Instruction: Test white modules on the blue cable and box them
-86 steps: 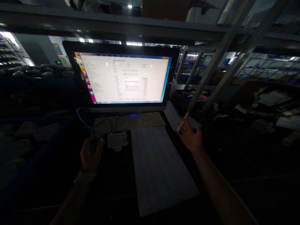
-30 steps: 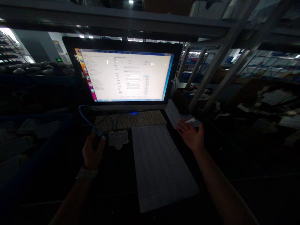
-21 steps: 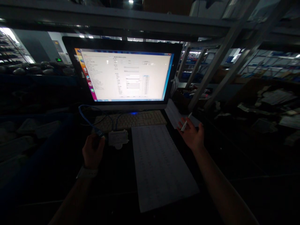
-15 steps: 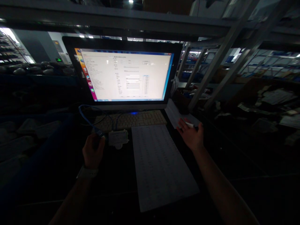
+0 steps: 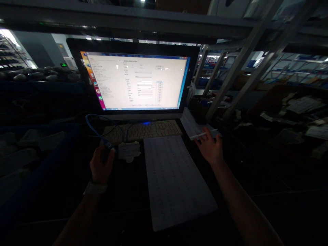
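Pen [image 5: 203,135] lies crosswise in the fingertips of the right hand [image 5: 211,150], grasped only lightly, just past the far corner of the printed sheet [image 5: 174,181]. Held so loosely, it could slip and roll into the dark clutter right of the hand. Left hand [image 5: 101,164] curls at the plug end of the blue cable [image 5: 96,131] beside the small white box [image 5: 128,150]; darkness hides whether it grips.

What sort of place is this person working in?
Probably a dim factory or warehouse workstation: a lit monitor and keyboard, a printed sheet in front of them, and metal shelving racks behind.
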A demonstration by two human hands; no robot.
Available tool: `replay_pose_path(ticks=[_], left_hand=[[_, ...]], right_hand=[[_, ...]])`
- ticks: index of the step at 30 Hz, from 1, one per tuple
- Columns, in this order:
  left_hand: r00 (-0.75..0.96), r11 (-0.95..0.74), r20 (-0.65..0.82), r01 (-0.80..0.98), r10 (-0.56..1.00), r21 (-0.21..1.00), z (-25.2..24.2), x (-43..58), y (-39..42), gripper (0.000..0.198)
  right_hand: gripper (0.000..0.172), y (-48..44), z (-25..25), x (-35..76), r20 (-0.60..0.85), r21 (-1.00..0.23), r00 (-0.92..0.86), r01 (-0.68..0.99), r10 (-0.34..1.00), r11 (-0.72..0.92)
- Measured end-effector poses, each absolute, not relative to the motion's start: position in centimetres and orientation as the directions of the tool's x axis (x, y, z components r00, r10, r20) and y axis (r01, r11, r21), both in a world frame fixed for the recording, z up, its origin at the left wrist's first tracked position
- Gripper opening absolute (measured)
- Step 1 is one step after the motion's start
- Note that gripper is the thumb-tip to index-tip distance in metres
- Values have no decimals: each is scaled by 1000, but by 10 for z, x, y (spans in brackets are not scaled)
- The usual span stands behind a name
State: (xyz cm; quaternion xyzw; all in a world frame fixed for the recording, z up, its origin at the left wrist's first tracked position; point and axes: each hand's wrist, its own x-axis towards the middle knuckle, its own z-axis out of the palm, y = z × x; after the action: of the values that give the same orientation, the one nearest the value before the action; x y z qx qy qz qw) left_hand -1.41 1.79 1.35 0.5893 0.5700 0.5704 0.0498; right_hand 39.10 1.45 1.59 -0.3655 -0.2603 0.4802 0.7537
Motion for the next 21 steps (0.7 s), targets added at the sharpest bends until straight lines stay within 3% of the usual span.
replay_pose_path(ticks=[5, 12, 18, 21], left_hand=[[-312, -352, 627, 614, 714, 706, 12, -14, 19, 33], [-309, -349, 633, 627, 710, 697, 13, -13, 18, 33], [-312, -323, 595, 611, 741, 722, 11, -15, 19, 34], [-318, -317, 582, 599, 749, 735, 9, -16, 19, 36]], right_hand=[[21, 14, 17, 392, 34, -809, 357, -538, 933, 235], [31, 12, 19, 392, -79, -780, 359, -603, 930, 166], [11, 16, 16, 392, -153, -792, 453, -588, 878, 165], [23, 18, 14, 392, -141, -795, 468, -578, 872, 182]])
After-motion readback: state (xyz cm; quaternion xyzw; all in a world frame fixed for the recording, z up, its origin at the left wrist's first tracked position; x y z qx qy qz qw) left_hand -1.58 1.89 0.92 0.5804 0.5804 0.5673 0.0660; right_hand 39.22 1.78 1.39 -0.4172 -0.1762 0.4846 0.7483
